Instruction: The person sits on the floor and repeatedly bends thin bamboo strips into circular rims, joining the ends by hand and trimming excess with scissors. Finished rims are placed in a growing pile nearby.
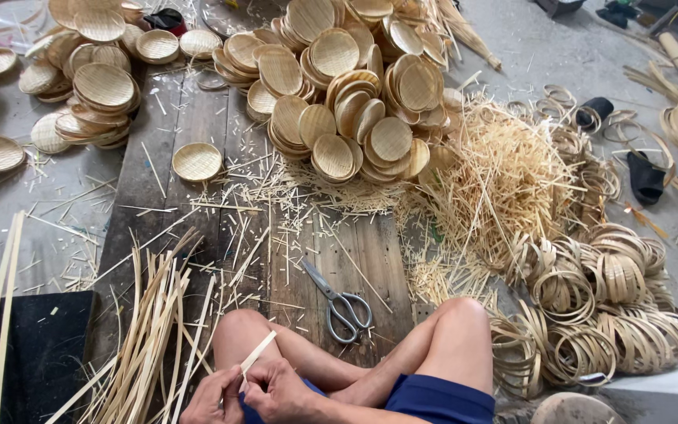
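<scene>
Head view, looking down: I've got a thin flat bamboo strip (256, 351) pinched between my left hand (212, 399) and right hand (276, 389), both curled tight on its lower end, right above my crossed legs. Steel scissors (339, 302) lie on rough dark wooden planks (198, 118). More pale strips (147, 338) sit left, coiled bamboo hoops (606, 306) right, woven round trays (347, 86) stacked ahead on grey concrete floor (559, 55).

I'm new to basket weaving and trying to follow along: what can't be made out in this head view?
- Left hand and right hand: wrists cut off by the bottom edge.
- Bamboo strip: lower end hidden inside the hands.
- Woven trays: lower ones covered by the pile.
- Round object: cut by the bottom edge.
</scene>
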